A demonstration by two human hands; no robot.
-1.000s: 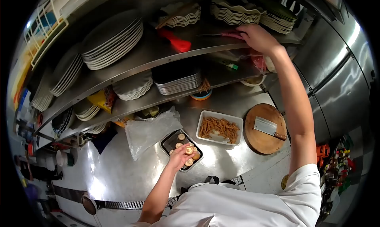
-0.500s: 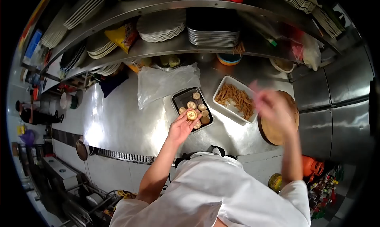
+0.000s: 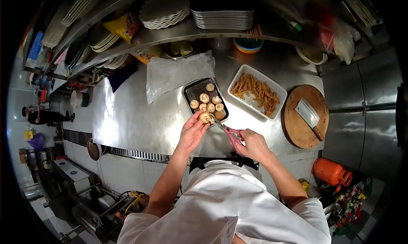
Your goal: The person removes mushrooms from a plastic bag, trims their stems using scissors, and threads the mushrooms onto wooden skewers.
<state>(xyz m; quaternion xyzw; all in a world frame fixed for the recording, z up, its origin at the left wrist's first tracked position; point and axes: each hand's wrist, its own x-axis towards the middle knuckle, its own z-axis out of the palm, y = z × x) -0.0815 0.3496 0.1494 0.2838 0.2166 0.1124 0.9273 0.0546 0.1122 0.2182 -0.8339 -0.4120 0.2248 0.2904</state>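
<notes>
Between the fingers of my left hand (image 3: 192,133) is a mushroom (image 3: 205,117), its stem side turned up. My right hand (image 3: 254,145) grips pink-handled scissors (image 3: 231,134), whose blades reach to the mushroom's stem. Whether the blades touch it I cannot tell. Just beyond both hands, a black tray (image 3: 187,92) holds several more mushrooms. To its right stands a white tub (image 3: 280,89) with chicken feet (image 3: 255,93) in it.
On the right, a cleaver (image 3: 307,112) lies on a round wooden chopping board (image 3: 293,129). A clear plastic bag (image 3: 178,76) is behind the black tray. Plates (image 3: 165,10) and metal trays (image 3: 222,19) fill the shelf above. A person (image 3: 49,115) stands far left.
My right hand has swung from the chopping board side to the left, bringing the scissors to the mushroom. My left hand still holds the mushroom. The cleaver on the board is now visible.
</notes>
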